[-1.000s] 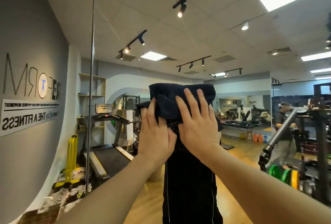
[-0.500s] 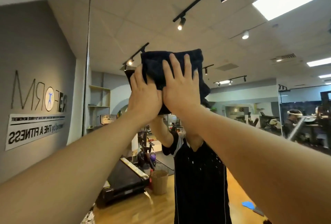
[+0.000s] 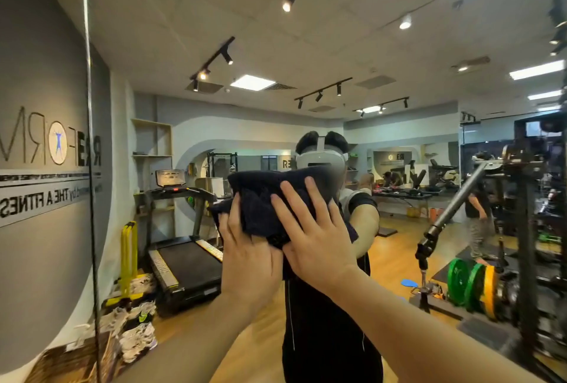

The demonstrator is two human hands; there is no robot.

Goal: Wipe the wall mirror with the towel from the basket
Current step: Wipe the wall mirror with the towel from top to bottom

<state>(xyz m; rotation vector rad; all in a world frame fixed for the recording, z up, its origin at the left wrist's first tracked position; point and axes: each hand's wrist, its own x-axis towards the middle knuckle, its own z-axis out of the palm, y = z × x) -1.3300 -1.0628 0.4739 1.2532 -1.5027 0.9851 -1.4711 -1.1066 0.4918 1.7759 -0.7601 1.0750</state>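
Right now you have both hands flat on the dark towel, pressing it against the wall mirror. Your left hand sits on the towel's lower left part, fingers straight and pointing up, palm against the cloth. Your right hand lies just beside it, touching it at the thumb side, fingers spread and straight across the towel's middle and right part. Neither hand curls round the cloth; both simply press it to the glass.

The towel is bunched in a thick fold, and its top edge sits just under the white headset seen in your reflection. Left of the towel, the glass reflects a treadmill, and further left a vertical seam runs down the mirror. Well to the right of the towel, green and yellow weight plates stand low in the reflection, beside a dark rack.
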